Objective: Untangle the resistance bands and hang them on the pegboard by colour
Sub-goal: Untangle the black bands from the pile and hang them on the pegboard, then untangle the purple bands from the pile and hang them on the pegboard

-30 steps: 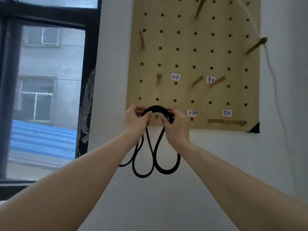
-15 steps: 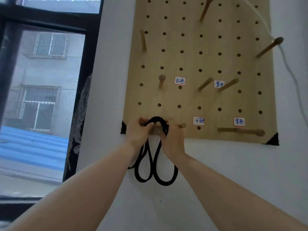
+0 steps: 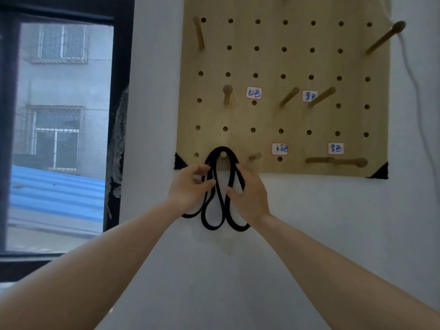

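Black band (image 3: pixel 222 148) is looped over a short peg (image 3: pixel 223 154) in the btm-left corner of the wooden pegboard (image 3: pixel 262 55). Top of the loop arches over the peg, and the strands hang past the board's lower edge against the white wall (image 3: pixel 309 234). Several strands, ending in two or three loops at the btm; can't tell if it's one band doubled up or more than one.

My left hand (image 3: pixel 188 189) grips the left-side strands, thumb on top, fingers curled round from below. My right hand (image 3: pixel 252 196) holds the right-side strands, thumb (image 3: pixel 232 192) pressed vs. them, index finger up along the outside. Both hands sit just under the board edge, either side of the peg, close together w/ the hanging loops between them.

Rest of the board:
- A second short peg (image 3: pixel 255 156) sits just right of the band's peg.
- Long pegs (image 3: pixel 335 161) lie low on the right.
- More pegs stick out higher up, e.g. the mid-left one (image 3: pixel 227 94).
- Four white labels w/ blue handwriting, two mid-board (image 3: pixel 254 93) and two in the btm row (image 3: pixel 279 148); too small to read.
- Black corner tabs (image 3: pixel 179 161) at both btm corners.

A white cable (image 3: pixel 409 75) runs down the wall at right. A dark-framed window (image 3: pixel 64 115) is on the left, grey bldg outside.
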`<state>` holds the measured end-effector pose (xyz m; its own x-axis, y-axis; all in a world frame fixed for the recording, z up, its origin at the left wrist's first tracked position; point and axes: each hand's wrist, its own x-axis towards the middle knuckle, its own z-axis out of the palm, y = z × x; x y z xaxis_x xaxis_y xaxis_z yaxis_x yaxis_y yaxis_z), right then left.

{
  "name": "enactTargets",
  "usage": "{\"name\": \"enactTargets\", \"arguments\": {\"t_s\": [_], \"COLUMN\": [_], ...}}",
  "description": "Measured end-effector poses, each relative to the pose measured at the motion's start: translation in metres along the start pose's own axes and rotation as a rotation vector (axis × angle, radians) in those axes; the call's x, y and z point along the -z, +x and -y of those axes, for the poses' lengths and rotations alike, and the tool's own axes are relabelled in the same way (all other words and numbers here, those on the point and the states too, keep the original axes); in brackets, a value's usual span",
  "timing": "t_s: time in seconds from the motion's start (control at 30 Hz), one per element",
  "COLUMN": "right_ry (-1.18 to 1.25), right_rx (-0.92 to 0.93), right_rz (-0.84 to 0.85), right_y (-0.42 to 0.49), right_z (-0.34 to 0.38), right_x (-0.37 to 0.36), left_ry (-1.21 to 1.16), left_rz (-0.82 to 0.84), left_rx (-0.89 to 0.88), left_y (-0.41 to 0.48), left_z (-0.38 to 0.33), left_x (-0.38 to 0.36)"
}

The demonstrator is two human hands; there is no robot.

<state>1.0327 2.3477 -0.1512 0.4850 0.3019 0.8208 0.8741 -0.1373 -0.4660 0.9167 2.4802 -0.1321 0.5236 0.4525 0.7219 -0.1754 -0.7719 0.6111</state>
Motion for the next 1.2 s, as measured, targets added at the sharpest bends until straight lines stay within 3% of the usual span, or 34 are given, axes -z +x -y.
{"name": "enactTargets", "arguments": {"t_s": [0.23,0.47,0.83,1.03,1.2], "right_ry": [-0.038,0.167,0.003,-0.150,-0.230], "right_rx": [0.005,-0.227,-0.621,-0.788,-0.989], "right_rz": [0.071,0.287,0.751,1.166,1.274], "right_y": [-0.084,-0.217,-0.486,-0.631,-0.724], "right_z": [0.021,0.013,-0.098,-0.132,-0.147], "right_x": [0.052,0.098,0.101,0.093,0.098], "left_ry": [0.053,-0.008,0.054,0.072,0.072], "left_rz": [0.210,0.466,0.843,0.965,1.132], "left_rx": [-0.030,0.048,0.530,0.825,0.970], "left_y": [-0.093,-0.225,-0.513,-0.659,-0.748], "left_z": [-0.007,0.012,0.127,0.140,0.133], "left_x": [0.035,0.024,-0.042,-0.081,-0.106]}}
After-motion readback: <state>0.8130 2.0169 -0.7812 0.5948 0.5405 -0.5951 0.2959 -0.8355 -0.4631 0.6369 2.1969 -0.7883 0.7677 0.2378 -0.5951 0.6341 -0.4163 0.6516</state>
